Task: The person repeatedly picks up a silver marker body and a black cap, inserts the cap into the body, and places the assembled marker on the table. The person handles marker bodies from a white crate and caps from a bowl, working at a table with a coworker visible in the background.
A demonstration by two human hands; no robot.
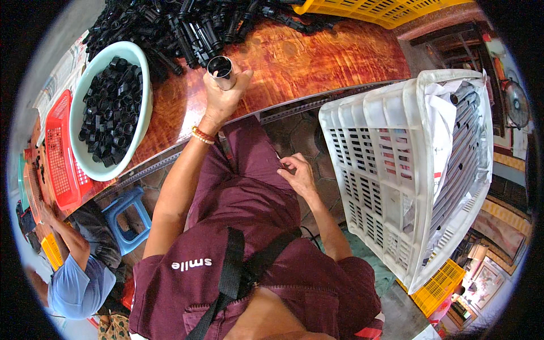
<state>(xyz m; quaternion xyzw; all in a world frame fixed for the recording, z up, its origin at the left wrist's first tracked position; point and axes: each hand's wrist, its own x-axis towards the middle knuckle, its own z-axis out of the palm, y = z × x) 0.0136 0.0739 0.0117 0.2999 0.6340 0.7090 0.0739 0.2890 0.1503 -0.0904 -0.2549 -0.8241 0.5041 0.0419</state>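
Note:
My left hand [227, 95], with beaded bracelets at its wrist, grips a shiny metal tube [225, 80] above the wooden tabletop [289, 55]. The tube's round end faces up and looks dark inside. Just beyond it lies a large heap of black ribbed plastic parts [191, 32]. To the left, a pale green basin [146, 85] holds many short black plastic rings [112, 112]. My right hand [299, 172] is low beside my right thigh, its thumb and fingers curled close together. Whether something small sits between those fingertips is unclear.
A white plastic crate [369, 114] stands close on my right, with paper lining and long metal tubes [461, 127] inside. A red basket [59, 148] sits beyond the basin. A blue stool [127, 219] and a person in a blue shirt [80, 284] are at left. A yellow crate [382, 15] is at the far edge.

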